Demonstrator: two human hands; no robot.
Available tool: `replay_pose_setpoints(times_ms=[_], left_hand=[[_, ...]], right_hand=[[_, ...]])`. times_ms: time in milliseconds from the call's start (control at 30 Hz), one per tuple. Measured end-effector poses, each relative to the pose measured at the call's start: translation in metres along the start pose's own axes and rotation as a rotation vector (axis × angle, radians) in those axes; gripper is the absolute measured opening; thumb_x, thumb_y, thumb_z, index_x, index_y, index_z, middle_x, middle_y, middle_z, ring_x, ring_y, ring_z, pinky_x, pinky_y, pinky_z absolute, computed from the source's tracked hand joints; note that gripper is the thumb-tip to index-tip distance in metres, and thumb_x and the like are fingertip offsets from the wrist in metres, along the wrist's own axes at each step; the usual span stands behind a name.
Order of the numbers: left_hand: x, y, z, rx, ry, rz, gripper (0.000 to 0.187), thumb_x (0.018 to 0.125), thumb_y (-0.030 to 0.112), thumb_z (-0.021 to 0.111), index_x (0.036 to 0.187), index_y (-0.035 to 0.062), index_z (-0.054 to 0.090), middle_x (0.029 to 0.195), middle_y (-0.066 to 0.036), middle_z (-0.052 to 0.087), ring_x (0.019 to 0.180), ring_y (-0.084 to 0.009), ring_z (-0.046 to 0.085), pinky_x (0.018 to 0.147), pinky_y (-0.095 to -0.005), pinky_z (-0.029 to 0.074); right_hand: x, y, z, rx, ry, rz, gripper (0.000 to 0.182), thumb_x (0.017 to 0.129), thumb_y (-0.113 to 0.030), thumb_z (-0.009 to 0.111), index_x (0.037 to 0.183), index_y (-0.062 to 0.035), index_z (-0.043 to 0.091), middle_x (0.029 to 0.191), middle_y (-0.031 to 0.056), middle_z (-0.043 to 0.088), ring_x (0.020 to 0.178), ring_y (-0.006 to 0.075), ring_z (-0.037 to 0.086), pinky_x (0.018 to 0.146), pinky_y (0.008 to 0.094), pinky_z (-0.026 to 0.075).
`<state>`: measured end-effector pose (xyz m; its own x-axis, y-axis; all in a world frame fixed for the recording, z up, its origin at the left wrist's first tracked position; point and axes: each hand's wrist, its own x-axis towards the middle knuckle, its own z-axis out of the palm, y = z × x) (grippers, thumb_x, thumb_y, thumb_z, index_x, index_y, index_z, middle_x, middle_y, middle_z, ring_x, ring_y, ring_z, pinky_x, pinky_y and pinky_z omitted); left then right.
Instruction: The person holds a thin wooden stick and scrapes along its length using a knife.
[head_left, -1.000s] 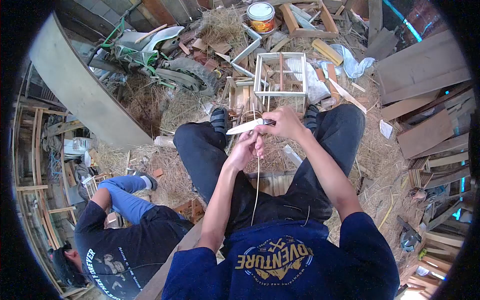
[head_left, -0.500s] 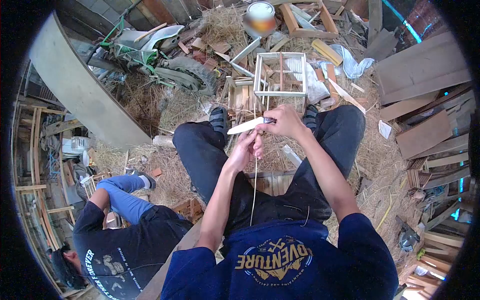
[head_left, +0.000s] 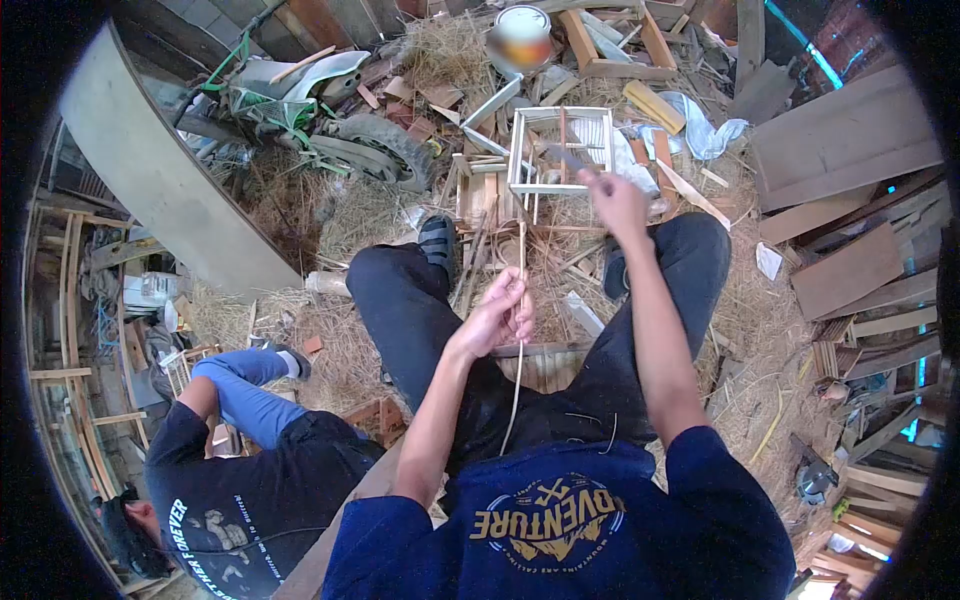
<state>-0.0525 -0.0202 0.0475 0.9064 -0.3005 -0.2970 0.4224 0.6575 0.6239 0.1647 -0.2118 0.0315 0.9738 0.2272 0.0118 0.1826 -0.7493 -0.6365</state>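
Note:
My left hand (head_left: 497, 312) is closed around a thin pale strip (head_left: 521, 375), which runs from my lap up past my fingers. Further forward and to the right, my right hand (head_left: 617, 205) grips a knife (head_left: 568, 158), its blade blurred and pointing up and left. The knife is apart from the strip and lies in view over a pale wooden frame (head_left: 516, 150) that stands on the ground beyond my feet.
A person (head_left: 250, 480) in a dark shirt is at the lower left. A curved board (head_left: 170, 165) leans at the upper left near a tyre (head_left: 385, 145). A bucket (head_left: 521, 40) stands at the back; boards (head_left: 850, 265) are piled at right.
My right hand has moved forward and right with the knife, away from my left hand. The strip's upper end now shows above my left hand, which has shifted slightly.

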Motion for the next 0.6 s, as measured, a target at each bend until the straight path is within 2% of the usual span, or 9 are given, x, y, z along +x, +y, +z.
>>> replay_pose_setpoints(times_ms=[33, 67, 167, 200, 267, 367, 500, 533, 600], left_hand=[[0.0, 0.001, -0.007, 0.02, 0.053, 0.042, 0.014, 0.107, 0.028, 0.043, 0.109, 0.0139, 0.044, 0.066, -0.001, 0.044, 0.051, -0.014, 0.048, 0.049, -0.029, 0.047], [0.001, 0.0, -0.019, 0.04, 0.107, 0.082, 0.014, 0.107, 0.028, 0.044, 0.108, 0.0137, 0.044, 0.065, -0.001, 0.043, 0.05, -0.0141, 0.048, 0.048, -0.029, 0.047], [0.005, 0.01, -0.024, 0.025, 0.149, 0.146, 0.014, 0.107, 0.027, 0.043, 0.105, 0.0131, 0.044, 0.065, -0.001, 0.043, 0.048, -0.014, 0.047, 0.048, -0.0299, 0.046], [0.008, 0.008, -0.026, 0.017, 0.135, 0.139, 0.014, 0.107, 0.027, 0.043, 0.106, 0.013, 0.044, 0.065, -0.001, 0.043, 0.048, -0.0139, 0.046, 0.048, -0.0299, 0.046], [0.015, 0.001, -0.027, 0.01, 0.13, 0.113, 0.014, 0.107, 0.027, 0.043, 0.107, 0.0128, 0.045, 0.064, -0.001, 0.043, 0.049, -0.0137, 0.047, 0.049, -0.0297, 0.046], [0.02, -0.001, -0.014, 0.075, 0.161, 0.06, 0.014, 0.106, 0.027, 0.043, 0.107, 0.0128, 0.045, 0.064, -0.001, 0.043, 0.049, -0.0143, 0.047, 0.049, -0.0304, 0.047], [0.021, -0.005, -0.015, 0.062, 0.17, 0.037, 0.014, 0.106, 0.026, 0.043, 0.107, 0.0129, 0.046, 0.065, -0.002, 0.044, 0.05, -0.015, 0.048, 0.049, -0.0311, 0.047], [0.021, -0.005, -0.016, 0.061, 0.141, 0.035, 0.014, 0.106, 0.026, 0.043, 0.107, 0.0129, 0.046, 0.066, -0.002, 0.045, 0.051, -0.0155, 0.049, 0.051, -0.0313, 0.047], [0.024, -0.006, -0.016, 0.086, 0.146, 0.023, 0.014, 0.106, 0.026, 0.044, 0.107, 0.0128, 0.045, 0.068, -0.003, 0.048, 0.053, -0.016, 0.05, 0.052, -0.0314, 0.047]], right_hand=[[0.008, 0.006, -0.009, -0.049, 0.019, 0.052, 0.063, 0.089, -0.069, 0.056, 0.085, -0.0096, 0.075, 0.058, 0.0125, 0.062, 0.056, 0.0306, 0.063, 0.054, 0.0448, 0.046], [0.01, 0.007, -0.007, -0.075, 0.107, -0.104, 0.061, 0.089, -0.068, 0.056, 0.084, -0.0105, 0.075, 0.057, 0.0127, 0.061, 0.055, 0.0295, 0.062, 0.055, 0.0442, 0.046], [-0.017, -0.023, -0.01, -0.152, -0.072, -0.247, 0.057, 0.089, -0.066, 0.059, 0.087, -0.0123, 0.076, 0.058, 0.0125, 0.062, 0.057, 0.0294, 0.064, 0.058, 0.0426, 0.049], [-0.031, -0.029, -0.004, -0.025, -0.018, -0.31, 0.053, 0.087, -0.062, 0.065, 0.084, -0.0101, 0.073, 0.059, 0.0112, 0.06, 0.056, 0.0278, 0.063, 0.056, 0.0395, 0.047], [-0.044, -0.031, 0.0, -0.083, -0.193, -0.309, 0.05, 0.085, -0.061, 0.066, 0.092, -0.0125, 0.075, 0.062, 0.0101, 0.062, 0.058, 0.0275, 0.065, 0.059, 0.0386, 0.048], [-0.046, -0.033, 0.01, 0.0, -0.174, -0.35, 0.051, 0.085, -0.063, 0.066, 0.095, -0.014, 0.075, 0.063, 0.01, 0.063, 0.06, 0.0285, 0.065, 0.059, 0.0381, 0.049], [-0.047, -0.046, 0.014, 0.231, -0.148, -0.257, 0.045, 0.084, -0.054, 0.073, 0.095, -0.01, 0.074, 0.065, 0.0067, 0.061, 0.061, 0.0179, 0.061, 0.06, 0.0347, 0.047], [-0.046, -0.047, 0.017, 0.318, -0.19, -0.207, 0.041, 0.084, -0.047, 0.077, 0.095, -0.0076, 0.073, 0.065, 0.004, 0.059, 0.061, 0.0124, 0.054, 0.058, 0.0317, 0.043], [-0.041, -0.05, 0.021, 0.333, -0.223, -0.23, 0.039, 0.086, -0.044, 0.076, 0.096, -0.0067, 0.073, 0.064, 0.0026, 0.057, 0.06, 0.0111, 0.05, 0.057, 0.0305, 0.041]])
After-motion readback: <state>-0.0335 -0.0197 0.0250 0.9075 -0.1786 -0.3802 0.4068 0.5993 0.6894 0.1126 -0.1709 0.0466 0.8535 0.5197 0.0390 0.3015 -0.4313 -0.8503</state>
